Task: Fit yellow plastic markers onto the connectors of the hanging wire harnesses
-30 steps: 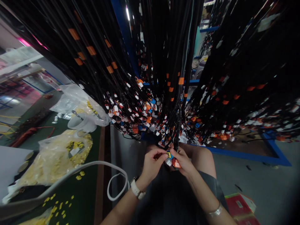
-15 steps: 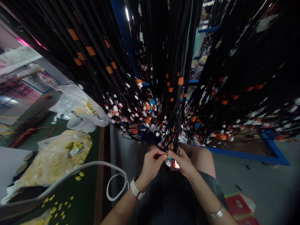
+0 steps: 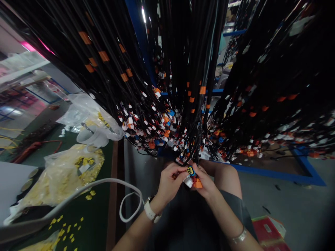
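Between my two hands, just above my lap, is a blue connector (image 3: 191, 170) with a yellow insert in its face. My left hand (image 3: 170, 179) pinches it from the left with thumb and fingertips. Around its other side, and around the wires behind it, my right hand (image 3: 205, 181) is closed. An orange connector (image 3: 198, 183) and a white connector (image 3: 188, 181) hang just below, close to my right fingers. These wires belong to a thick black cable bundle (image 3: 195, 136) that comes down in front of me. Some of my fingertips are hidden.
More black cable bundles (image 3: 110, 76) with small connectors hang left and right. On the green table (image 3: 101, 209) lie a bag of yellow parts (image 3: 65, 170), loose yellow pieces (image 3: 68, 229) and a white hose (image 3: 110, 180). A blue frame (image 3: 310, 170) stands low at right.
The blue connector has turned, so its yellow face now points more toward me. The orange connector by my right hand shows more plainly. Both hands stay in nearly the same place.
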Demonstrator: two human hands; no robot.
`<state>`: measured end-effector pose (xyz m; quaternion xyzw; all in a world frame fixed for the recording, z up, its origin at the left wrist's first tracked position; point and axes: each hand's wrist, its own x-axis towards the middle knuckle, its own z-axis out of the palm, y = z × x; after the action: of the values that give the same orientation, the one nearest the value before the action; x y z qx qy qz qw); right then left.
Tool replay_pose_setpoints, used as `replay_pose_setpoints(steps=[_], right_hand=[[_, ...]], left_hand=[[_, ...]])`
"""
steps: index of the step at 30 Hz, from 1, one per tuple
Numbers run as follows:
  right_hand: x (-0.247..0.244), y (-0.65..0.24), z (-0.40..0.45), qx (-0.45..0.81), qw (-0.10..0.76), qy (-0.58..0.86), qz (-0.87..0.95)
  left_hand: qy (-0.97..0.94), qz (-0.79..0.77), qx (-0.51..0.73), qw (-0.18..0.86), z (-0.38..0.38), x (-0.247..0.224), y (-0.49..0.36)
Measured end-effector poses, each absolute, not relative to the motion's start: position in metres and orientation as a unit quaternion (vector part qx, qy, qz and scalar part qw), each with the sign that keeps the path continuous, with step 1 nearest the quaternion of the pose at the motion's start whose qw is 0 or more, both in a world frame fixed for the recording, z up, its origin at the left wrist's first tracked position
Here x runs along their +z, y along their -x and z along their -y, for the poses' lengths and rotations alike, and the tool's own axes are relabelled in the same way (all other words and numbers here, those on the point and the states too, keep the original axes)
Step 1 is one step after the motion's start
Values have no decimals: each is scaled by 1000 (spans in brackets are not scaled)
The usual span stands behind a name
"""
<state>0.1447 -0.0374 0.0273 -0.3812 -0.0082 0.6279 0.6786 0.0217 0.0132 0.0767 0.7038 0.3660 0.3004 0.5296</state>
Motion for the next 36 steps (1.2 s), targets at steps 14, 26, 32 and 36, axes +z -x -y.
replay_pose_setpoints(steps=[14,26,32,36], right_hand=[[27,-145,45,620,691,362,83],[17,-159,53,627,682,343,155],[17,-164,54,636,669,348,166],[17,-166,54,632,665,355,180]], left_hand=[[-736,-358,270,507,-10,81,-19],[-713,-390,269,517,-15,72,-21],[-712,-384,258,528,-16,69,-21],[-698,-406,242,539,-12,70,-24]])
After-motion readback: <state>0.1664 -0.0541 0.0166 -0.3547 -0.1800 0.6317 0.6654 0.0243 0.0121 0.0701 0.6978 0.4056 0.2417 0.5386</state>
